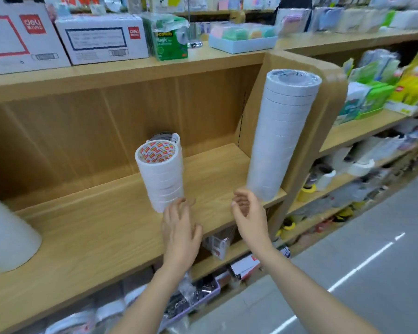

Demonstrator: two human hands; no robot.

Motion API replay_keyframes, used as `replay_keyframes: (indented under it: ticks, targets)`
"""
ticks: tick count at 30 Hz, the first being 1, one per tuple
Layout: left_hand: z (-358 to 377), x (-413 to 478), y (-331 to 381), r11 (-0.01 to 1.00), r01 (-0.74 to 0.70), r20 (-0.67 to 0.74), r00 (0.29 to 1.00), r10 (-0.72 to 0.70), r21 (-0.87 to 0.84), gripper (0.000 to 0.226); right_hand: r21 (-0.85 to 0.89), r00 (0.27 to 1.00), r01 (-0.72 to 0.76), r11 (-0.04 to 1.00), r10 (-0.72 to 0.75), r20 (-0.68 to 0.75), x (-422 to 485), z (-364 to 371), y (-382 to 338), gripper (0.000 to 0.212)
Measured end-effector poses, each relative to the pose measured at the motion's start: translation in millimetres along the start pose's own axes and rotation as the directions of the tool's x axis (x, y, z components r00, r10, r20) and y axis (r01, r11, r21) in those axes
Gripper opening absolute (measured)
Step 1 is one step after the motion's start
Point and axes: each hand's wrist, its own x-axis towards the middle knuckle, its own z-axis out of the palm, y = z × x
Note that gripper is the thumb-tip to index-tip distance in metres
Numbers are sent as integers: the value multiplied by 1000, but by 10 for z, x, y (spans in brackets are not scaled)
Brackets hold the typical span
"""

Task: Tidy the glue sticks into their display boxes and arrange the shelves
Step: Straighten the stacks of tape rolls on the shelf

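Step in hand is probably straightening tape on the shelf: grip low, keep it upright. Left hand has fingers spread at the short stack base, contact unclear. Right hand is loosely curled and empty, just beside the tall stack at right. Both forearms reach forward. No glue sticks visible.

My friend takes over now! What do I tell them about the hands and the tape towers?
Left hand: open, fingertips at the foot of the short tape stack; contact unclear.
Right hand: open, loosely curled, empty, beside the base of the tall tape stack.
Both stacks stand on the wooden shelf, the tall one at its right end.
Done: both stacks are set down.
To do: no glue sticks or display boxes clearly in view; find them.
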Motion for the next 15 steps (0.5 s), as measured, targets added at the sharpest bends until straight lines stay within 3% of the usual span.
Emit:
replay_keyframes:
  ticks: [3, 7, 11, 15]
  targets:
    - [120, 24, 89, 996, -74, 237, 970, 60, 52, 61, -67, 990, -10, 998, 1, -138, -24, -198, 40, 27]
    - [265, 100, 155, 991, -86, 352, 935, 43, 107, 61, -56, 982, -101, 993, 91, -167, 26, -435, 76, 62]
    - [364, 108, 176, 982, -58, 344, 939, -8, 181, 52, -67, 988, -133, 989, 127, -93, 238, -603, 177, 87]
    - [441, 101, 213, 982, -13, 253, 967, -36, 188, 46, -81, 986, -133, 988, 124, -112, 488, -663, 261, 94]
